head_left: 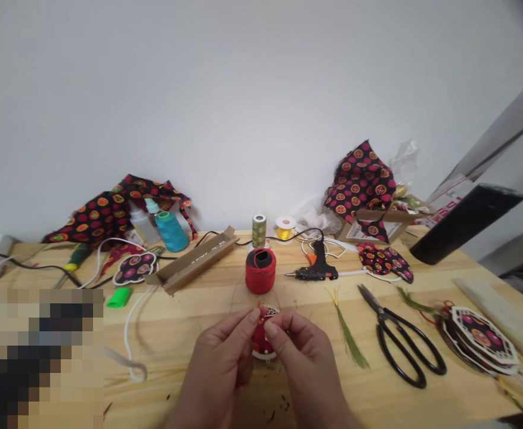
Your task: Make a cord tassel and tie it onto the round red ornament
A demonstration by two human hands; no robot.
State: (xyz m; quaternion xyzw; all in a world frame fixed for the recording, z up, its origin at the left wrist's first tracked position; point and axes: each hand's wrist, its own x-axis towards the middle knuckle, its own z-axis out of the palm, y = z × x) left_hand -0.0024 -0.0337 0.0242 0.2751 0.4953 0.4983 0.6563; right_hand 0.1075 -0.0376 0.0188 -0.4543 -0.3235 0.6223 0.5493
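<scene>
My left hand and my right hand are close together at the front middle, both with fingers pinched. A short bit of red thread shows at the left fingertips. What the right fingertips pinch is too small to tell. Between and under the hands is a round ornament with red patterned fabric and a pale cut-out rim, partly hidden by the fingers. Just beyond stands a ball of red thread on a black core, with thin strands curving down beside it toward the hands.
Black-handled scissors, a green tassel and stacked fabric ornaments lie right. Behind are a glue gun, a cardboard tray and a teal thread cone. A black cylinder leans far right; a white cable runs left.
</scene>
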